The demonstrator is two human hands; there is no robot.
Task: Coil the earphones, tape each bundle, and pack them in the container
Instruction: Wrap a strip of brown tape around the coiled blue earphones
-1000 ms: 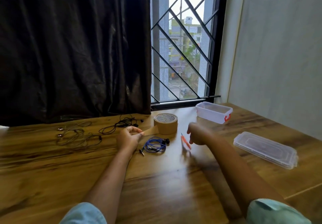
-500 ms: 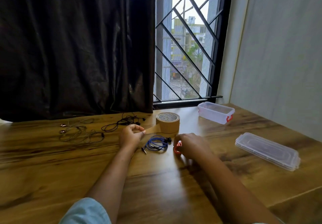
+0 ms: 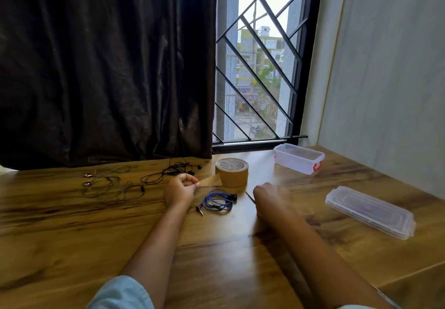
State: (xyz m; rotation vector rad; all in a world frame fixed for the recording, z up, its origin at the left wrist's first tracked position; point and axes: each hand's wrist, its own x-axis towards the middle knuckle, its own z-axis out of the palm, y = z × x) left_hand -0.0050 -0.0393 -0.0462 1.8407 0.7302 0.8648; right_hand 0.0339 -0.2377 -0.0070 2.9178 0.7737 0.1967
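The left hand (image 3: 180, 189) pinches the strip (image 3: 209, 180) pulled from the brown tape roll (image 3: 232, 172), whose core print is unreadable. The right hand (image 3: 269, 198) is curled, and it cannot be told what it holds. From the roll, the coiled blue earphones (image 3: 218, 201) lie at 6 o'clock on the desk (image 3: 72, 236), the loose black earphones (image 3: 168, 171) and grey earphones (image 3: 110, 186) at 9, the open container (image 3: 298, 158) at 2 and its lid (image 3: 369, 211) at 4.
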